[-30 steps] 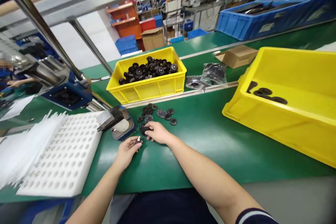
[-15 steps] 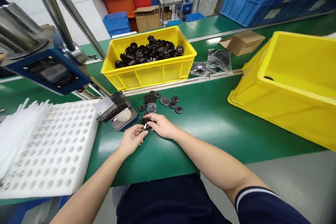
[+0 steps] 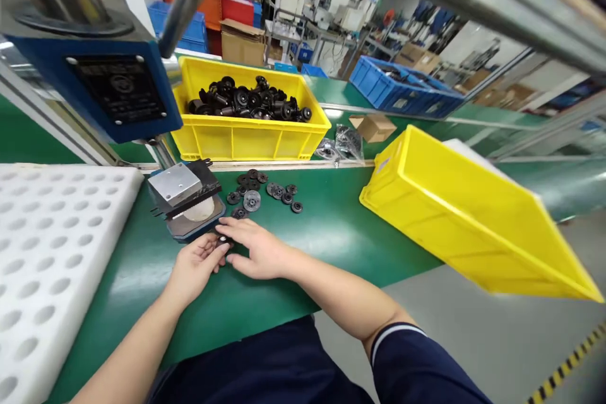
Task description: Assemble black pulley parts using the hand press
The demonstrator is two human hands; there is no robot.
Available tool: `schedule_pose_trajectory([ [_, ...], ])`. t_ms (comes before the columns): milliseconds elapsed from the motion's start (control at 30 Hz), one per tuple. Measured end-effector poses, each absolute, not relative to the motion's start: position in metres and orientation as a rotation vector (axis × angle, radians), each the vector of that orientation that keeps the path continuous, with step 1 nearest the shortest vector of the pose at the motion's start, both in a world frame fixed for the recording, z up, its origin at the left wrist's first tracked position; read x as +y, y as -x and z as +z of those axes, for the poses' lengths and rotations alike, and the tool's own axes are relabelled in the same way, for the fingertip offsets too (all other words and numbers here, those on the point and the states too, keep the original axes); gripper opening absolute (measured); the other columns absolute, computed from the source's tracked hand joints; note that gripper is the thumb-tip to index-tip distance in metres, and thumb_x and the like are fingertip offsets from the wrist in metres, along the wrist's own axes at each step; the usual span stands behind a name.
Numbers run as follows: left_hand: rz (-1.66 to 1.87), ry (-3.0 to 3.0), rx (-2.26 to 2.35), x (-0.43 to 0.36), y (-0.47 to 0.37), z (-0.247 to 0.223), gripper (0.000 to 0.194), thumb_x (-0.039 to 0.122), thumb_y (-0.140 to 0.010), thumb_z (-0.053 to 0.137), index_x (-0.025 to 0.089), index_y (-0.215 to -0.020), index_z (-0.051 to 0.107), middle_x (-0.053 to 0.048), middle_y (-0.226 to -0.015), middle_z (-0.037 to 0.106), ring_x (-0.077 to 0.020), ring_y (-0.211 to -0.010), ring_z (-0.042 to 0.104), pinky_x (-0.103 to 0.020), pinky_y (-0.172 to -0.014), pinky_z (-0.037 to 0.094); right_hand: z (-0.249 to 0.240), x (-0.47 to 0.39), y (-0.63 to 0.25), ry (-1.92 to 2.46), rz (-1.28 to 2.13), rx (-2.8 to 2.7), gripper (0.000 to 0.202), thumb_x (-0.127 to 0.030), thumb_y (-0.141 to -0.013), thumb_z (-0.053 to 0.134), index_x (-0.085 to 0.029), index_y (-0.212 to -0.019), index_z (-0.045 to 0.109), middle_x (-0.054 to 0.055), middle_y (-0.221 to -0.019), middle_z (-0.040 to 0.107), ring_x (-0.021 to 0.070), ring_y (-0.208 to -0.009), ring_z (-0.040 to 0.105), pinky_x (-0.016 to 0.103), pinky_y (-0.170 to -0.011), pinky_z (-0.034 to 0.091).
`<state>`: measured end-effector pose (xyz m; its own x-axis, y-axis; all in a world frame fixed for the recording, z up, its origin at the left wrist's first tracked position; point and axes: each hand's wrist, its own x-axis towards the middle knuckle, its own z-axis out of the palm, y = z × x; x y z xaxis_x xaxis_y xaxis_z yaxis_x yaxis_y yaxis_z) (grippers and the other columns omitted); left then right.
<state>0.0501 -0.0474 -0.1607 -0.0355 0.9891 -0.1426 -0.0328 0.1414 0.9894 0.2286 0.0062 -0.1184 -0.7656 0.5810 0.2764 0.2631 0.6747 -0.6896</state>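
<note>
Close to the base of the press, my two hands meet over a small black round part [image 3: 224,240] that shows a bright tip on top. My left hand [image 3: 192,268] pinches it from the left, thumb against its near side. The curved fingers and thumb of my right hand [image 3: 260,249] reach around it from the right, covering much of it. Just beyond my fingers, several loose black discs and gears [image 3: 252,201] lie on the green table [image 3: 326,233]. The press plate and its silver block [image 3: 174,184] stand left of them.
The blue press head [image 3: 95,88] overhangs on the left, beside a white foam tray [image 3: 61,259] with rows of holes. A yellow bin [image 3: 255,142] of black wheel-like parts stands behind. Another yellow bin [image 3: 407,202] sits tilted at right, near plastic bags [image 3: 349,142] and a small carton [image 3: 374,127].
The view has swung right and tilted, so the table scene sits further left. The right fingers have come over the part, and its bright tip shows less than before.
</note>
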Motion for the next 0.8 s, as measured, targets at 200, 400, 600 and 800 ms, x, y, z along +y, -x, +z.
schedule_pose_trajectory([
  [200,1.193,-0.962,1.249,-0.050,-0.050,-0.173,0.039,0.042,-0.076,0.076,0.014,-0.100,0.062,0.001,-0.065,0.064,-0.0138,-0.057,0.059,-0.024,-0.049,0.048,-0.121,0.008,-0.237,0.620,0.981,-2.423,0.085,-0.055,-0.084,0.069,-0.018,-0.152,0.034,0.017,-0.156,0.034,0.0227,-0.148,0.030,0.041,-0.120,0.029],
  [400,1.215,-0.942,1.255,-0.045,-0.056,-0.165,0.027,0.035,-0.074,0.076,0.015,-0.088,0.063,0.001,-0.067,0.063,-0.0126,-0.060,0.058,-0.022,-0.050,0.047,-0.142,0.000,-0.240,0.561,1.118,-2.383,0.088,-0.063,-0.086,0.062,-0.023,-0.155,0.027,0.014,-0.161,0.024,0.0267,-0.150,0.024,0.047,-0.120,0.029],
  [600,1.299,-0.834,1.199,-0.035,-0.059,-0.167,0.029,0.025,-0.066,0.078,0.015,-0.087,0.060,0.001,-0.070,0.062,-0.0108,-0.059,0.055,-0.022,-0.051,0.046,-0.145,0.030,-0.267,0.982,0.489,-2.377,0.062,-0.056,-0.096,0.047,-0.016,-0.143,0.047,0.017,-0.142,0.052,0.0322,-0.132,0.048,0.052,-0.109,0.041],
  [800,1.333,-0.802,1.152,-0.035,-0.057,-0.167,0.028,0.021,-0.064,0.079,0.015,-0.084,0.060,-0.001,-0.072,0.063,-0.0125,-0.064,0.058,-0.025,-0.057,0.048,-0.149,0.085,-0.297,1.835,-0.077,-2.221,0.046,-0.051,-0.094,0.049,-0.016,-0.119,0.065,0.017,-0.118,0.062,0.0398,-0.107,0.057,0.052,-0.078,0.049],
])
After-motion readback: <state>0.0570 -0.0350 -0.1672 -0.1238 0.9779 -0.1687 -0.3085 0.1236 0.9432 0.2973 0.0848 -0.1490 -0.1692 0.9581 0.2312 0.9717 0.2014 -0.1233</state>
